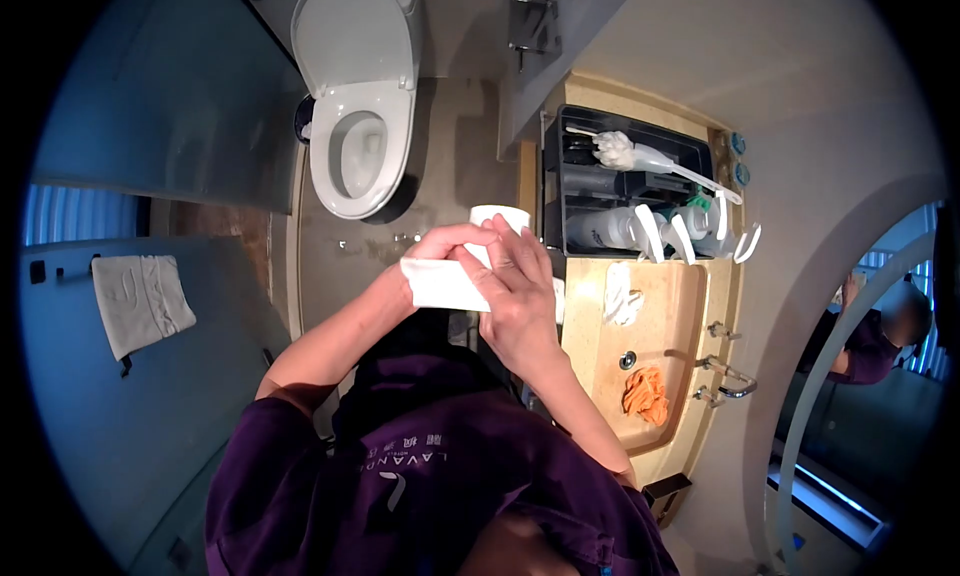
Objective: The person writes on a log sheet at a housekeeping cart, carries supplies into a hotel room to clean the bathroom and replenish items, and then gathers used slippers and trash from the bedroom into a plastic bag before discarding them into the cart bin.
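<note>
In front of my chest, my left hand (452,243) and my right hand (520,301) meet, their fingers overlapping. Both are closed on white toilet paper (445,284), a broad flat strip of which shows between my left wrist and right thumb. The rounded white end of what looks like the roll (502,217) sticks out beyond my fingertips. My fingers partly cover the paper, so how strip and roll join is hidden.
A toilet (362,151) stands ahead with its lid up. To the right, a dark caddy (565,191) holds spray bottles and a brush (650,159). An orange cloth (646,396) and a white cloth (622,296) lie in the sink (660,326). A towel (143,304) hangs left.
</note>
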Demonstrator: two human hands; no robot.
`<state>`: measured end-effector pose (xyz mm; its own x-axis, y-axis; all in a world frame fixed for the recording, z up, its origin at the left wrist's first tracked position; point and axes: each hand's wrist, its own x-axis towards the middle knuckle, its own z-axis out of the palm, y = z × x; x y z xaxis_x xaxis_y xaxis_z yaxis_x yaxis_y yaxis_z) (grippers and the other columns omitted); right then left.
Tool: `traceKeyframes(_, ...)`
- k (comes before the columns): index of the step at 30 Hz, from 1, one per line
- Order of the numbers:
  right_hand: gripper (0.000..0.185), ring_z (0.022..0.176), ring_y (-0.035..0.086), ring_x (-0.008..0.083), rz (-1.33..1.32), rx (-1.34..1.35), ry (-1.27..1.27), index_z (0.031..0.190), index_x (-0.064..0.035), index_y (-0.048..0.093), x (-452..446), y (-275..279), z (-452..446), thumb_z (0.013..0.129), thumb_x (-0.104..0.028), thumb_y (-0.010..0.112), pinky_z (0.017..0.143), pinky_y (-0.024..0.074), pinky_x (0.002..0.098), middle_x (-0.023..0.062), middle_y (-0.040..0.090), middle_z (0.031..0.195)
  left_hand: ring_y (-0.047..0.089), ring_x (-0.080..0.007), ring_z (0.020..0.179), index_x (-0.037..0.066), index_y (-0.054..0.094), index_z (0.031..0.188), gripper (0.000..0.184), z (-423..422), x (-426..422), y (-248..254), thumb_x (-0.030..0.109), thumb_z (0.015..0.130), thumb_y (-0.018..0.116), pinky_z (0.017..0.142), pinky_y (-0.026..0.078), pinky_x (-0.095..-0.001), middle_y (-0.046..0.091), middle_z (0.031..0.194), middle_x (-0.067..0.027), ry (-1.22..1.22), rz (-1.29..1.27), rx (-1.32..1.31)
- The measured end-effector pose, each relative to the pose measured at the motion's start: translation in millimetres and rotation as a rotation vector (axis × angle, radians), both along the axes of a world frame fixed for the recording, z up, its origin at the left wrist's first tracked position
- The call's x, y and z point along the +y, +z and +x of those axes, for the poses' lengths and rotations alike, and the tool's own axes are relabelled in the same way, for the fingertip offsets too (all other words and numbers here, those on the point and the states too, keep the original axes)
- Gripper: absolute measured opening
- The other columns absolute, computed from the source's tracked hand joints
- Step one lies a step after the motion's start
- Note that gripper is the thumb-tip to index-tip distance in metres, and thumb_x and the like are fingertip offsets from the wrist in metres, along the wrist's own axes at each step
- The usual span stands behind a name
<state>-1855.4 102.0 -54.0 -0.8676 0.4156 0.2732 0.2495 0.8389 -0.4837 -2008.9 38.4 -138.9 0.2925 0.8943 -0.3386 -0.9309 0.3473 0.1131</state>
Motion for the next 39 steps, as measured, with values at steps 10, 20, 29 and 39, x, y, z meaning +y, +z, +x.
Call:
traceKeyframes(10, 0.030, 0.130, 0.056, 0.0255, -0.927, 0.454, -0.246, 0.121, 0.0019, 0.070, 45.8, 8.2, 3.8, 0.101, -0.009, 0.049, 0.108, 0.0426, 0.0342, 0.0206, 0.063, 0.134, 0.059, -0.0388, 0.123, -0.002, 0.042, 0.142, 0.051, -48.1, 53.3, -58.6, 0.030, 0.103, 0.055, 0.100, 0.053, -0.0575, 0.059, 0.132, -0.0224, 0.173, -0.011, 0.093)
traceKeyframes(20, 0.050, 0.095, 0.072, 0.0276, -1.458, 0.213, -0.645, 0.115, 0.0130, 0.062, 54.0, 34.4, 29.9, 0.102, -0.035, 0.058, 0.094, 0.0532, 0.0383, 0.0215, 0.074, 0.095, 0.067, -0.0249, 0.102, 0.012, 0.058, 0.126, 0.048, -138.2, 281.5, -232.0, 0.036, 0.089, 0.076, 0.085, 0.057, -0.0451, 0.067, 0.114, -0.0076, 0.165, -0.367, 0.426)
traceKeyframes(29, 0.043, 0.089, 0.073, 0.0337, -1.326, 0.435, -0.894, 0.102, 0.0084, 0.069, 80.0, 36.8, 30.7, 0.096, -0.034, 0.067, 0.087, 0.0565, 0.0449, 0.0238, 0.073, 0.094, 0.066, -0.0246, 0.093, 0.017, 0.061, 0.116, 0.042, -176.2, 393.2, -319.0, 0.035, 0.080, 0.074, 0.072, 0.053, -0.0423, 0.068, 0.104, -0.0049, 0.425, -0.469, 0.254)
traceKeyframes(39, 0.036, 0.096, 0.072, 0.0299, -1.398, 0.570, -0.981, 0.109, 0.0107, 0.069, 63.8, 45.1, 49.7, 0.099, -0.024, 0.063, 0.090, 0.0550, 0.0383, 0.0230, 0.073, 0.102, 0.049, -0.0390, 0.130, 0.007, 0.047, 0.138, 0.050, -197.9, 410.3, -325.9, 0.041, 0.101, 0.049, 0.107, 0.046, -0.0553, 0.048, 0.140, -0.0196, 0.484, -0.474, 0.402)
